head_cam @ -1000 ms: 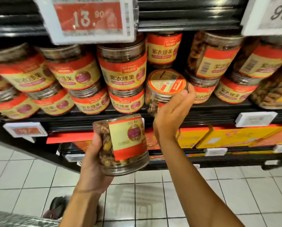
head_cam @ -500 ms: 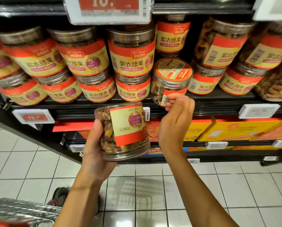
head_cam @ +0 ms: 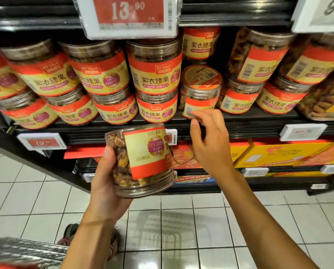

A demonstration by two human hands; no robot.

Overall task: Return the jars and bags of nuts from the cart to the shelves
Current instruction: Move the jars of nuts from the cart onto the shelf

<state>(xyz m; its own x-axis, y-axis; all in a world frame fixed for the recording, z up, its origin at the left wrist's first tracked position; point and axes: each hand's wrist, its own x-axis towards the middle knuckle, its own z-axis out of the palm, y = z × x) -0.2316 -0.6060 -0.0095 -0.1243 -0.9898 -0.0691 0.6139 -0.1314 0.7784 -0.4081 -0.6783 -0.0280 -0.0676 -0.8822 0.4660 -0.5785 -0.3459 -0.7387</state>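
The left hand (head_cam: 106,183) wraps round a jar of nuts (head_cam: 143,162), thumb on its left side, holding it low and near, in front of the shelf (head_cam: 240,126). Its label reads upside down, so it sits lid-down in the palm, seemingly parked until a slot is ready. The right hand (head_cam: 211,146) hangs just before the tilted jar (head_cam: 200,90) on the shelf, its fingers loosely bent and gripping nothing. I cannot tell whether the fingertips touch the label. That jar leans towards the viewer with its lid showing, in the gap between the stacked jars (head_cam: 155,74) on its left and those further right. The cart (head_cam: 22,249) shows at the near left.

A second ago the right hand's thumb and fingers pressed on the tilted jar near its lid. Now the hand sits lower, off the lid. The left hand's grip is unchanged.
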